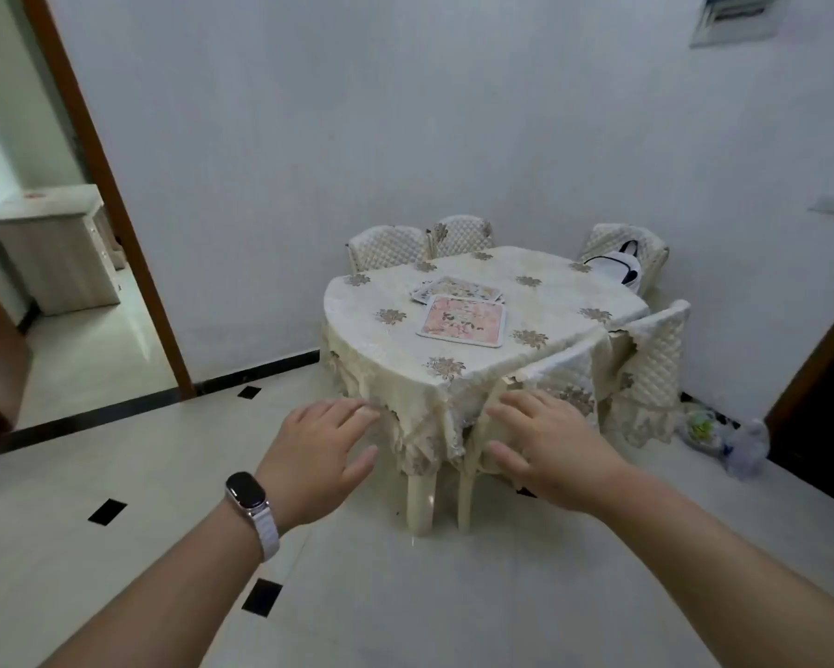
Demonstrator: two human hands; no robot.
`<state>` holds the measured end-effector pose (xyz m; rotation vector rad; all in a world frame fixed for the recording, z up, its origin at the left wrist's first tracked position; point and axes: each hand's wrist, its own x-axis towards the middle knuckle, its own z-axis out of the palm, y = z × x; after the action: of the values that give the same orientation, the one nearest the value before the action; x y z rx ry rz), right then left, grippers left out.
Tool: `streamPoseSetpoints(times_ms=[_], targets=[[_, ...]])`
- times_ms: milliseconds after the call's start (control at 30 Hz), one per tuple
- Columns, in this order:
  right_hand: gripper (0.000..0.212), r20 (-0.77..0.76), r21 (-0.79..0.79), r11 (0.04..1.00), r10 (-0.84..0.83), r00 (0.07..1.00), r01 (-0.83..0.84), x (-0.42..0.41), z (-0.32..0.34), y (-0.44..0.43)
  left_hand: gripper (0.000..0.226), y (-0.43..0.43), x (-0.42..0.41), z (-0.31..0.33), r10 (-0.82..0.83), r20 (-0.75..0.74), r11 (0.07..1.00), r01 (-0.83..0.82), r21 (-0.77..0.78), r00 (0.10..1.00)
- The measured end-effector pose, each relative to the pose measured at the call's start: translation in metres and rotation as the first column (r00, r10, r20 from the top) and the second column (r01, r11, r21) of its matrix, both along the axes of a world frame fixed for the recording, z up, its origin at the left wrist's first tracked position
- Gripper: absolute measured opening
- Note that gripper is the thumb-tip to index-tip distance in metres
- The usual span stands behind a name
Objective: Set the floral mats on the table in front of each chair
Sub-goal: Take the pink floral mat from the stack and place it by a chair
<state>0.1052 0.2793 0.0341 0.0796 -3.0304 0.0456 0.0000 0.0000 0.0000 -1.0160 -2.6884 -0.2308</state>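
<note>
A table (371, 325) under a cream cloth with brown flowers stands in the room's corner. Near its middle lies a pink floral mat (463, 320), and behind it a loose pile of more floral mats (456, 287). Quilted-cover chairs stand around the table: two at the far side (388, 245) (463, 233), one at the far right (646, 243), two on the near right (656, 349) (554, 373). My left hand (316, 458), a watch on its wrist, and my right hand (547, 443) are held out open, short of the table, holding nothing.
A white and black bag (620, 270) rests on the far right chair. Plastic bags (723, 438) lie on the floor right of the table. An open doorway (58, 291) with a brown frame is at the left, a dark door (820, 402) at the right.
</note>
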Motion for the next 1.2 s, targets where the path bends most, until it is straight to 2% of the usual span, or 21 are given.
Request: streamPoseSetpoints(times_ms=[200,367,533,667,967,1200], targets=[[0.071,-0.038,-0.038,0.999,-0.003,0.999,0.002,-0.078,0.0,-0.001,0.049,0.002,-0.075,-0.001,-0.036,0.009,0.999,0.036,0.016,0.999],[0.057,-0.016,-0.072,0.997,-0.016,1.0,0.015,-0.132,-0.022,0.02,0.053,0.02,-0.133,-0.009,-0.056,0.017,0.998,0.055,0.023,0.998],[0.058,0.043,-0.122,0.991,-0.046,0.998,0.051,-0.199,-0.062,0.059,0.046,0.055,-0.198,-0.036,-0.046,0.051,0.999,0.047,-0.012,0.998],[0.058,0.075,-0.154,0.987,-0.044,0.996,0.055,-0.273,-0.082,0.099,0.057,0.092,-0.267,-0.043,-0.01,0.106,0.996,0.019,-0.086,0.994],[0.058,0.014,-0.178,0.984,0.009,1.0,-0.006,-0.425,-0.056,0.207,0.059,0.18,-0.405,-0.017,0.054,0.089,0.994,-0.044,-0.101,0.995],[0.056,0.061,-0.239,0.971,-0.009,0.998,0.023,-0.477,-0.072,0.239,0.07,0.223,-0.467,-0.023,0.023,0.134,0.995,-0.01,-0.098,0.991]])
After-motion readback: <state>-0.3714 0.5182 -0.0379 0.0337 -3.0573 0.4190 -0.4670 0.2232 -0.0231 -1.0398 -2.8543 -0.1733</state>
